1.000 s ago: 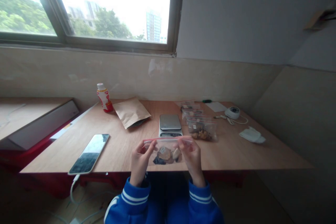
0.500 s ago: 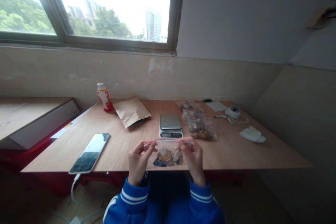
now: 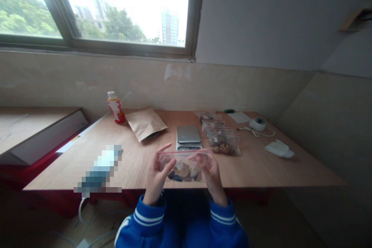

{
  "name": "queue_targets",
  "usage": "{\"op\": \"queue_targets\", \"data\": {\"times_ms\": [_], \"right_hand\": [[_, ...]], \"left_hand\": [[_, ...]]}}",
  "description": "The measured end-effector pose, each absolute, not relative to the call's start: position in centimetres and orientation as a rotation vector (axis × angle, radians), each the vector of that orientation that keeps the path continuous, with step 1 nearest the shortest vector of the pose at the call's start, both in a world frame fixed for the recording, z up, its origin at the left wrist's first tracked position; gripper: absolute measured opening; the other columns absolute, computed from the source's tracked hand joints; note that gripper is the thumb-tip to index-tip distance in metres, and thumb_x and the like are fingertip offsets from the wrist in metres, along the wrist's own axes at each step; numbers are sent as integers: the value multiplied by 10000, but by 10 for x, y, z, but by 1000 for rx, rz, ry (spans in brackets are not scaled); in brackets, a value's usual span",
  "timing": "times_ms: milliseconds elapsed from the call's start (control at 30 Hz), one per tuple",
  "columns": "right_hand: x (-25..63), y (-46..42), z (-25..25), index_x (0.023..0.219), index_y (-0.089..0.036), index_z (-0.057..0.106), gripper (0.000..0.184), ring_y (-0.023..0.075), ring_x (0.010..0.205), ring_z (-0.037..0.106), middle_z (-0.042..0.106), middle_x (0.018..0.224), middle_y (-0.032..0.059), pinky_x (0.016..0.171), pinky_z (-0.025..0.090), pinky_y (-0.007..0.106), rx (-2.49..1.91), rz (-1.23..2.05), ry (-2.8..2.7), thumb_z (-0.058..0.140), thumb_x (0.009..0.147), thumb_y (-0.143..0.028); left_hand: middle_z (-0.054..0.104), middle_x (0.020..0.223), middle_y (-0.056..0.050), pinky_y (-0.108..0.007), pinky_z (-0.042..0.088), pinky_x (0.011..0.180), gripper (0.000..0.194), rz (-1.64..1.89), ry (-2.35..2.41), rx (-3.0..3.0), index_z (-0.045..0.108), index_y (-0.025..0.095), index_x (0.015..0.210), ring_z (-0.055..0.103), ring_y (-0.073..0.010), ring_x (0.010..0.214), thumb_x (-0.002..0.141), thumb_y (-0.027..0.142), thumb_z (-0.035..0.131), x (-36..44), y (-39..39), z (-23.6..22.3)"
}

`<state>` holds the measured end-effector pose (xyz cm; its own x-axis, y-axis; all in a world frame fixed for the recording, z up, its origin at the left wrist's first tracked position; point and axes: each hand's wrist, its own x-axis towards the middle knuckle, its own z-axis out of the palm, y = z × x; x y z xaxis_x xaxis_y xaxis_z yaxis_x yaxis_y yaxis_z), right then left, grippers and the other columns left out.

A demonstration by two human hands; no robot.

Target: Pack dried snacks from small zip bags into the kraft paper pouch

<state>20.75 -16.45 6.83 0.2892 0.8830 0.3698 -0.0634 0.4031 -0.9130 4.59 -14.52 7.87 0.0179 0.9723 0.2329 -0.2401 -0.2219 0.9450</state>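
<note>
A clear zip-lock bag [image 3: 186, 173] with a red seal line stands between my hands just above the table's front edge. Inside it lie tan and dark dried pieces, with a small white packet among them. At the bag's left side, my left hand [image 3: 157, 172] holds it loosely, thumb in front and fingers partly behind the plastic. My right hand [image 3: 211, 168] grips the right side, its fingers curled near the top corner. Right behind the bag is a small digital scale [image 3: 188, 134]; the bag and fingers partly cover its display.
More filled zip-lock bags [image 3: 223, 145] lie in a row right of the scale. A brown paper pouch [image 3: 147, 124] and a bottle [image 3: 115, 107] are at back left. A blurred-out phone [image 3: 100, 166] lies left, a white camera [image 3: 257, 124] and white cloth-like item [image 3: 279, 148] right.
Both hands have loosened their pinch on the bag's top seal and shifted to its sides. The left fingers have spread, and the bag's red seal line now shows across its width.
</note>
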Motion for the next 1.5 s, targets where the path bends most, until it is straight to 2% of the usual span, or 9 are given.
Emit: {"op": "queue_targets", "data": {"times_ms": [100,200,367,667,833,967,1167,1300,1500], "right_hand": [[208,-162,68,875,-199,691,233,223,932,657,737,856,77,894,494,391,-1003,783,-1121,656,804,-418],[210,-160,69,775,-205,744,238,249,1086,596,718,986,102,940,472,398,-1039,728,-1178,645,811,-418],[211,-161,69,784,-198,744,221,221,813,682,736,806,72,797,547,364,-1036,795,-1115,692,770,-412],[208,-164,71,753,-183,722,231,213,765,687,730,773,61,712,558,315,-1094,717,-1113,703,753,-413],[201,-165,73,777,-175,687,255,217,740,695,732,759,64,690,568,319,-1097,734,-1008,698,752,-428],[206,-163,72,740,-181,666,271,206,706,685,714,721,46,645,560,294,-1075,734,-989,724,714,-444],[209,-166,75,1049,-231,665,351,200,805,698,733,914,53,723,561,302,-911,984,-1082,701,755,-419],[203,-166,78,818,-216,719,173,211,863,683,735,863,49,795,542,322,-986,893,-1205,679,782,-381],[199,-166,81,718,-217,695,141,177,713,673,710,714,5,678,545,272,-1004,807,-1202,678,779,-343]], "left_hand": [[695,781,1,-244,527,680,477,1402,932,1173,620,192,1130,655,-155,743,702,363,741,48,-146,81],[717,811,-24,-258,540,662,404,1370,956,1159,666,178,1032,670,-178,754,693,384,743,48,-145,81],[712,684,-54,-275,543,600,264,1286,958,1241,717,139,727,666,-197,661,681,397,747,48,-143,78],[720,762,-43,-261,542,643,220,1334,948,1234,733,148,780,674,-193,719,714,358,733,51,-145,74],[698,689,-18,-255,527,612,222,1413,988,1196,715,149,794,655,-175,662,735,363,714,56,-150,77],[729,803,-57,-275,546,680,246,1351,948,1209,731,146,809,680,-208,772,713,372,729,59,-148,76],[725,865,-62,-266,558,671,269,1387,921,1195,725,149,811,688,-202,771,645,353,784,61,-149,74],[735,901,-71,-286,559,729,273,1313,886,1246,726,154,925,695,-214,818,738,353,712,63,-151,77],[730,803,-57,-259,538,698,204,1335,912,1293,734,148,798,685,-204,776,748,343,706,65,-150,76]]}}
